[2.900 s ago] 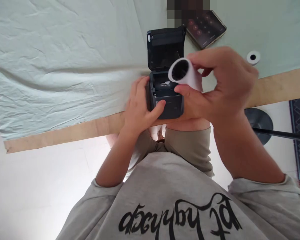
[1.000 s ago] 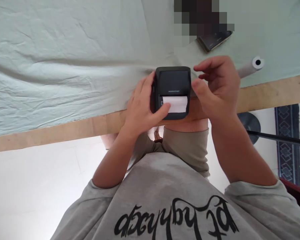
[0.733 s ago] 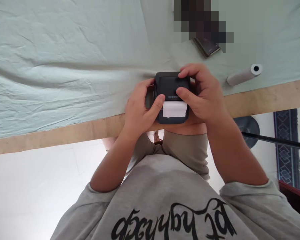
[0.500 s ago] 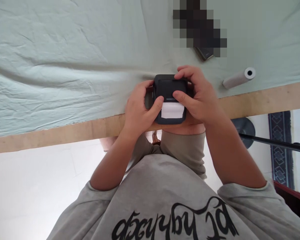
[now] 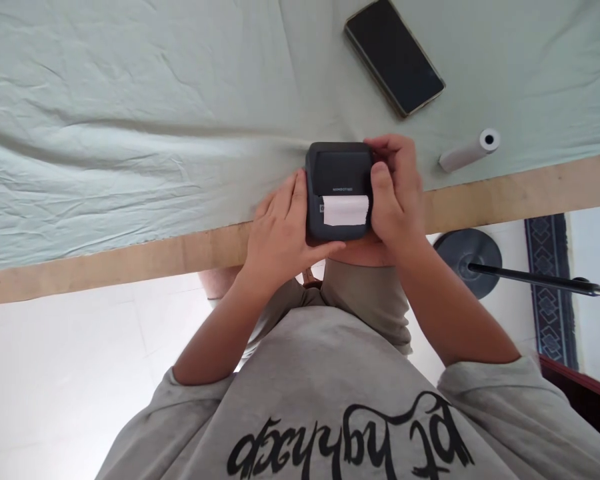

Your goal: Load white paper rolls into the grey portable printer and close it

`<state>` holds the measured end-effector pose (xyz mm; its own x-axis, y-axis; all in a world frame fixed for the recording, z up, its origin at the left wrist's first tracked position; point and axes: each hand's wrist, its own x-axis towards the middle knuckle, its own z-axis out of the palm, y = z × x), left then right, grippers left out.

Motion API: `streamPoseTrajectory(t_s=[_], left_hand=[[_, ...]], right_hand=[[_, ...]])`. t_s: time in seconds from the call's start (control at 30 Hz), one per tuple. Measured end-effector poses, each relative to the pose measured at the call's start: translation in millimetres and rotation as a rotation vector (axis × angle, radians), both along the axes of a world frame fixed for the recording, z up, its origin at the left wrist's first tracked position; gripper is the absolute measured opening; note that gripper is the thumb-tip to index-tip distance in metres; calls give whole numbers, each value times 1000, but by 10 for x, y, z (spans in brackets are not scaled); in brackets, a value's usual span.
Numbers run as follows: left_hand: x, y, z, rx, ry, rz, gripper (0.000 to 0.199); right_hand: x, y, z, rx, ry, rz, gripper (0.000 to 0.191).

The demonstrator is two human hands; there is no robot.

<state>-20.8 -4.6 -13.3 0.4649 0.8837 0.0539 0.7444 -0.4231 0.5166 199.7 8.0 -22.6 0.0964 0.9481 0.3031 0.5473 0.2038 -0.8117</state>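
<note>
A small dark label printer (image 5: 343, 163) lies at the table's front edge, with a strip of white paper (image 5: 346, 211) sticking out of its slot. My left hand (image 5: 279, 230) presses along the printer's left side, fingers straight and together, thumb stretched along the front edge. On the other side, my right hand (image 5: 399, 190) grips the printer, its index finger near the far corner and its thumb against the side. The printer is held between both hands. Its underside is hidden.
A smartphone (image 5: 395, 57) with a dark screen lies beyond the printer. To the right, a white paper roll (image 5: 470, 150) lies on the pale green cloth (image 5: 130, 100). The wooden table edge (image 5: 205, 253) runs across, and a stand with a round black base (image 5: 467, 263) is on the floor.
Both thumbs have come off the printer's top. The left thumb now lies along the front edge, the right thumb on the right side. The camera view has shifted slightly.
</note>
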Motion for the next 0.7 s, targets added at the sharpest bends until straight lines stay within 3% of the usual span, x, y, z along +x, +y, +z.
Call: streamPoseTrajectory(t_s=[0.23,0.7], left_hand=[[-4,7,-59,113,-2,27,117],[10,40,27,53,-74,88,103]], right_hand=[[-17,-24,61,-42,-25,57,55],[-2,-12,111,-98,57,148,58]])
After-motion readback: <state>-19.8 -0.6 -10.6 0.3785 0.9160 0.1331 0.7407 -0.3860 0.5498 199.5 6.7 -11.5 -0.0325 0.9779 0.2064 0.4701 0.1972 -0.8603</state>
